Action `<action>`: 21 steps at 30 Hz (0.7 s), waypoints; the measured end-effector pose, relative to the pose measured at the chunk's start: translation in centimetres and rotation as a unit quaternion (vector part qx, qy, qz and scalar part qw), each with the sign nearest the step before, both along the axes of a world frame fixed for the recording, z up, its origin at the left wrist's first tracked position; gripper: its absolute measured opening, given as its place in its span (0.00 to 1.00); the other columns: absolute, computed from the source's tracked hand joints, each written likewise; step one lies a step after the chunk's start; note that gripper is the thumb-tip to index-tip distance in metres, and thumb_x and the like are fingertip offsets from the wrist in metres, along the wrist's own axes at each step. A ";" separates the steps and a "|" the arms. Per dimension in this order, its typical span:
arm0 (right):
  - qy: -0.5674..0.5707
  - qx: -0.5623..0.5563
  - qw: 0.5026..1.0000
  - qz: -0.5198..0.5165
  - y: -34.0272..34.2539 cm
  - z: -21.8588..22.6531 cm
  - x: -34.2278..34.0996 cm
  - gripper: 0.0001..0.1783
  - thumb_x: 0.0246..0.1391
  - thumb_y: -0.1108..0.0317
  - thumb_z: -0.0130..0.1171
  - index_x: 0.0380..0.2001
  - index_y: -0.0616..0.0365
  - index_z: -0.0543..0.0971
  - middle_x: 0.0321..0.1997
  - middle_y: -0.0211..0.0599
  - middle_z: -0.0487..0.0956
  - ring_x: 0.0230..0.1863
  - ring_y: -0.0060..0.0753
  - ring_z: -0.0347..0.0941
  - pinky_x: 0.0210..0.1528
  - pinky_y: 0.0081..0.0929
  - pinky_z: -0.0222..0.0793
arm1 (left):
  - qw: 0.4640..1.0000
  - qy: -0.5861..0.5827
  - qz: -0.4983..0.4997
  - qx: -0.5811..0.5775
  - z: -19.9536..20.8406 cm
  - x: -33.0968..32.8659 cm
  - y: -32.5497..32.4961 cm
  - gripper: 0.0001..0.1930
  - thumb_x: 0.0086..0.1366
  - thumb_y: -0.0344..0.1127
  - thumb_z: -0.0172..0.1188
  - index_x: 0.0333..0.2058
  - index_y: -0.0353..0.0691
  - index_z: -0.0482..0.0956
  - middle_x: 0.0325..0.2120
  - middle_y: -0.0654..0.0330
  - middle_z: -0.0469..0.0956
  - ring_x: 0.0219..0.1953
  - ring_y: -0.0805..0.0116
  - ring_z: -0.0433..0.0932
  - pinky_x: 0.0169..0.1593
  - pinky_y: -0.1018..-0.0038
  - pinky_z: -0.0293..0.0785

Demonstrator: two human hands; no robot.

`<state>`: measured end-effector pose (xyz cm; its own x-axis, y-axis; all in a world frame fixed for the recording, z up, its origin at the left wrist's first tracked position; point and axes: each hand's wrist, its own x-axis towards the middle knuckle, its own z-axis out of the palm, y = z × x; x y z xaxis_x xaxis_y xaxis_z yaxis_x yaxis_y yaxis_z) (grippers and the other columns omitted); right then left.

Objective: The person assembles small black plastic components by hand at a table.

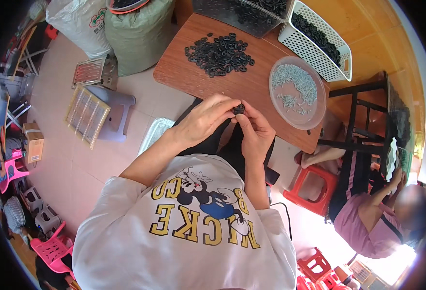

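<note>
Both hands meet over the near edge of the brown wooden table (pixel 174 67). Between their fingertips is a small black ring-like piece (pixel 239 109), probably plastic; fingers cover part of it. My left hand (pixel 201 122) pinches it from the left, and my right hand (pixel 257 133) grips it from the right with thumb and forefinger. Beyond them on the tabletop lies a loose pile of small black oval pieces with holes (pixel 220 54). Right of the pile stands a round clear tray (pixel 297 123) holding many small silvery pins (pixel 302 82).
A white perforated basket (pixel 310 57) and a clear bin (pixel 232 21), both with black pieces, stand at the back. Large sacks (pixel 138 38) and a grey-blue stool (pixel 118 116) are left. At right, another person (pixel 367 222) works near a red stool (pixel 297 191).
</note>
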<state>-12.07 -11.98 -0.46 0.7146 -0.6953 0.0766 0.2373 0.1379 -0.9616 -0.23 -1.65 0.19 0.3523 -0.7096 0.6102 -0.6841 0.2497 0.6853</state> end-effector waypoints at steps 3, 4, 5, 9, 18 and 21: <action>-0.002 -0.004 1.000 -0.007 0.1 0.1 -0.1 0.16 0.51 0.82 0.57 0.45 0.64 0.77 0.36 0.34 0.78 0.33 0.21 0.75 0.37 0.13 0.69 | 1.000 -0.004 -0.008 -0.006 0.0 0.0 -0.2 0.21 0.55 0.19 0.58 0.49 0.32 0.69 0.37 0.51 0.72 0.38 0.56 0.75 0.38 0.70 0.73; -0.001 -0.007 1.000 -0.013 0.1 0.1 -0.1 0.16 0.50 0.83 0.57 0.45 0.65 0.78 0.36 0.35 0.78 0.33 0.21 0.75 0.37 0.13 0.69 | 1.000 -0.004 -0.012 -0.006 -0.1 0.0 -0.3 0.21 0.55 0.19 0.58 0.49 0.32 0.69 0.37 0.51 0.72 0.38 0.56 0.75 0.38 0.70 0.73; -0.001 -0.008 1.000 -0.017 0.1 0.1 -0.1 0.16 0.50 0.83 0.57 0.45 0.65 0.78 0.36 0.35 0.78 0.33 0.21 0.75 0.37 0.13 0.69 | 1.000 -0.005 -0.016 -0.006 -0.1 0.0 -0.4 0.20 0.55 0.19 0.58 0.48 0.32 0.69 0.37 0.51 0.72 0.38 0.56 0.75 0.38 0.70 0.73; 0.016 -0.029 0.998 -0.053 0.0 0.0 -0.4 0.14 0.50 0.83 0.57 0.43 0.66 0.78 0.35 0.35 0.79 0.32 0.21 0.75 0.36 0.14 0.70 | 1.000 -0.013 -0.010 -0.001 -0.1 -0.3 -1.1 0.18 0.55 0.19 0.58 0.46 0.31 0.71 0.38 0.51 0.73 0.38 0.56 0.75 0.39 0.70 0.73; 0.022 -0.072 0.995 -0.063 -0.8 0.3 0.1 0.14 0.50 0.80 0.58 0.42 0.64 0.79 0.34 0.33 0.78 0.31 0.18 0.74 0.33 0.13 0.69 | 0.995 0.092 0.029 -0.019 -1.2 -1.7 -2.1 0.15 0.57 0.19 0.57 0.45 0.32 0.75 0.39 0.54 0.75 0.38 0.64 0.77 0.41 0.75 0.73; 0.041 -0.051 0.997 -0.047 -0.9 -0.6 0.0 0.13 0.49 0.78 0.60 0.41 0.63 0.79 0.33 0.32 0.79 0.31 0.17 0.74 0.33 0.15 0.69 | 0.977 0.208 0.032 0.020 -1.0 -2.4 -1.4 0.15 0.58 0.19 0.56 0.46 0.33 0.76 0.40 0.58 0.73 0.39 0.72 0.75 0.44 0.79 0.70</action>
